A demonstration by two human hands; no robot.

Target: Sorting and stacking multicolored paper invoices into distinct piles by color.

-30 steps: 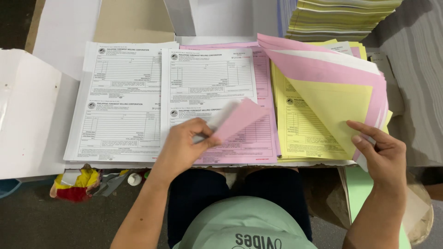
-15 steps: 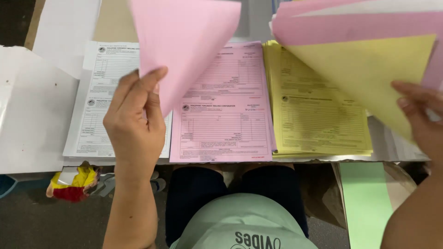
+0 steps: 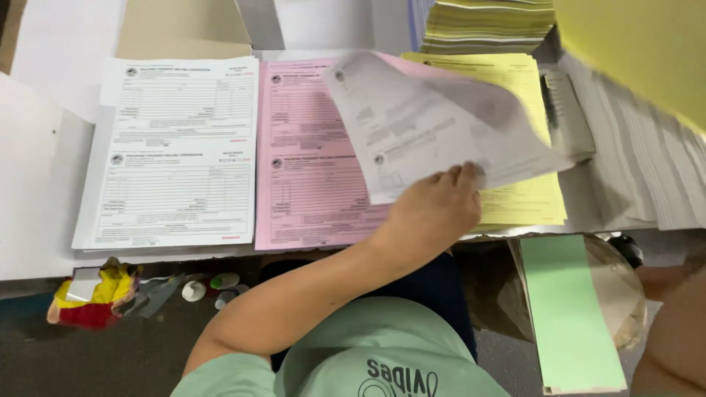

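Observation:
My left hand point(image 3: 434, 209) reaches across my body and pinches the lower edge of a white printed sheet point(image 3: 434, 125). The sheet hangs lifted and curved over the pink stack of forms point(image 3: 309, 176) and the yellow stack point(image 3: 522, 202). A white stack of forms point(image 3: 176, 147) lies flat at the left. A large yellow sheet point(image 3: 640, 51) is raised close to the camera at the top right. Only my right forearm point(image 3: 673, 338) shows, at the lower right edge; the hand itself is out of frame.
A tall pile of yellowish paper point(image 3: 489, 26) stands at the back. Fanned white sheets point(image 3: 640, 169) lie at the right. Green sheets point(image 3: 570, 309) rest on a round stool below the table. Wrappers and small caps point(image 3: 88, 294) litter the floor at left.
The pink sheet my left hand held up is gone from it; that hand has swung right and now holds a white sheet. The right hand has left the frame, its yellow sheet raised.

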